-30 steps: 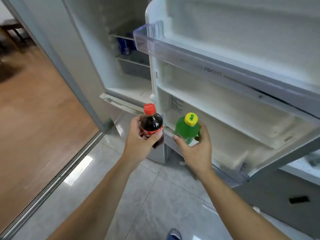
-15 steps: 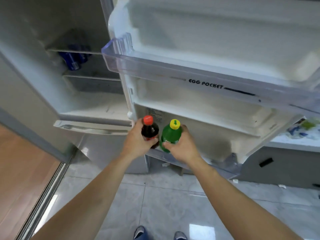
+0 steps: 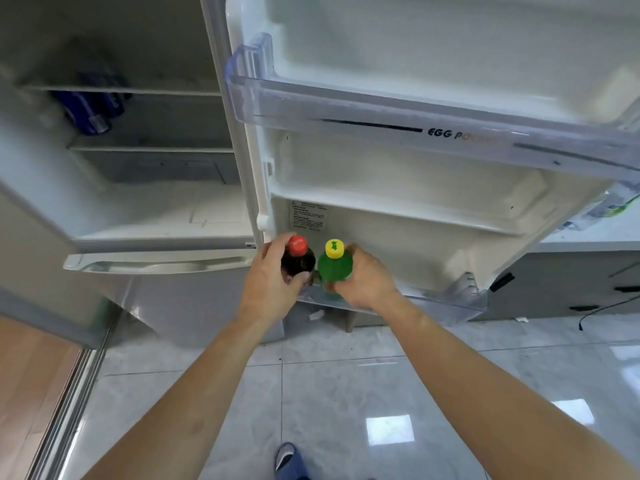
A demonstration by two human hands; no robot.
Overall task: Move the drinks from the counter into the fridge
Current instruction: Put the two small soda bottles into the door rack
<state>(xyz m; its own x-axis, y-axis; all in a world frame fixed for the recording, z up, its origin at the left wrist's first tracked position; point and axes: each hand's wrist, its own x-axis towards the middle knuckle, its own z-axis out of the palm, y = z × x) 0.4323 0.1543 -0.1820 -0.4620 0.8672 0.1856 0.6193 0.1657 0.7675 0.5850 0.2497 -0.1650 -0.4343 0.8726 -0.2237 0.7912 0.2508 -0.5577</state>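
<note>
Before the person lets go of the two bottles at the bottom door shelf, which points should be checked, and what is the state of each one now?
1. Fridge door open far enough: ok.
2. Left hand holds the dark bottle with red cap firmly: ok, fingers curl round it.
3. Right hand holds the green bottle with yellow cap firmly: ok.
4. Both bottles upright: ok, caps point up.
5. Bottle bases resting on the bottom door shelf: cannot tell, the hands hide them.
6. Free room on that shelf to the right: ok, nothing stands there.
</note>
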